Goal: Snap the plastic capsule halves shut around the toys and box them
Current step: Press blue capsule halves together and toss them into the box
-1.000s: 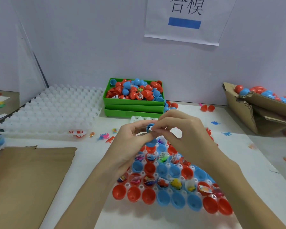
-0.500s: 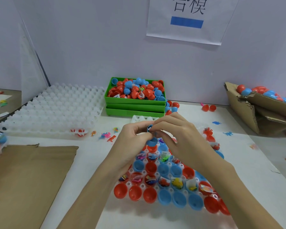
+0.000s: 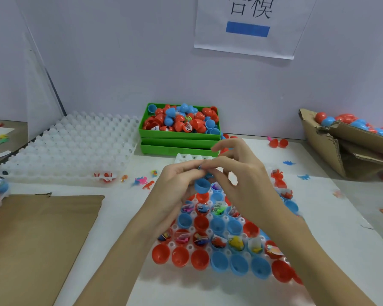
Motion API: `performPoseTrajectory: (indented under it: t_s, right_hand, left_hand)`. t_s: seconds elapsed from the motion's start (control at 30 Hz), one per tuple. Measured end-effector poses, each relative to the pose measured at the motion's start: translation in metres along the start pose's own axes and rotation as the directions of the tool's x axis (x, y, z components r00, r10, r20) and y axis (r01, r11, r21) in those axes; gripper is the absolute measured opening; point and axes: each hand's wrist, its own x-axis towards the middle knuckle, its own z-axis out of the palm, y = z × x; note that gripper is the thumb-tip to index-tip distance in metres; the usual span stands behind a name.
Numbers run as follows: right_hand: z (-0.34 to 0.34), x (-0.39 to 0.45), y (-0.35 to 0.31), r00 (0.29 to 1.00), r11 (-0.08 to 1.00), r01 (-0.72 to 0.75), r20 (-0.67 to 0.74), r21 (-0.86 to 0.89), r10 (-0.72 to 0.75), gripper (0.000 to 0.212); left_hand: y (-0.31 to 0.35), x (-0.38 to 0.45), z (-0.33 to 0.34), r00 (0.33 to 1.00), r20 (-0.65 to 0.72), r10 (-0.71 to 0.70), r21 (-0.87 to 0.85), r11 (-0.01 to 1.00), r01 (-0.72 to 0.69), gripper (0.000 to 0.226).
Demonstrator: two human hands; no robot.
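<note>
Two hands meet above the clear tray [image 3: 234,219] of red and blue capsule halves. The left hand [image 3: 175,186] curls its fingers round a blue capsule half [image 3: 202,185]; the right hand [image 3: 237,182] pinches at that half's top edge. Behind the tray stands a green box [image 3: 179,134] heaped with capsules, and far right of it a cardboard box [image 3: 332,151].

Smooth, glossy red and blue plastic capsule halves [image 3: 200,258] sit in a translucent white plastic tray [image 3: 230,281]. A shiny green plastic box [image 3: 177,134] stands at the worktop's [image 3: 332,237] far edge. Matt brown cardboard sheet [image 3: 35,239], left; rough corrugated cardboard box [image 3: 332,155], right.
</note>
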Motion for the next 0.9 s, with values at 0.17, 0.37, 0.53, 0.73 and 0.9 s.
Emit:
performPoseTrajectory:
  t_s: [0.17, 0.37, 0.53, 0.73, 0.9]
  right_hand:
    - [-0.004, 0.002, 0.003, 0.991, 0.979, -0.096, 0.105, 0.178, 0.078, 0.026]
    - [-0.005, 0.003, 0.0, 0.971, 0.901, -0.24, 0.114, 0.361, 0.212, 0.032]
    - [0.013, -0.004, -0.014, 0.963, 0.948, -0.251, 0.145, 0.194, 0.226, 0.037]
    - [0.012, -0.003, -0.013, 0.912, 0.796, -0.403, 0.124, 0.452, 0.391, 0.024]
    - [0.008, 0.002, -0.011, 0.88, 0.7, -0.432, 0.097, 0.568, 0.465, 0.017]
  left_hand:
    - [0.001, 0.0, 0.0, 1.0, -0.016, -0.006, -0.132, 0.991, 0.004, 0.028]
    - [0.0, 0.005, -0.004, 0.987, -0.156, -0.023, -0.24, 0.971, -0.016, 0.021]
    - [-0.004, 0.004, 0.0, 0.982, -0.183, -0.051, -0.298, 0.954, -0.006, 0.02]
    - [-0.004, 0.003, -0.001, 0.965, -0.257, 0.044, -0.21, 0.973, -0.101, 0.013]
    - [0.0, 0.001, -0.002, 0.92, -0.239, 0.31, 0.108, 0.95, -0.292, 0.017]
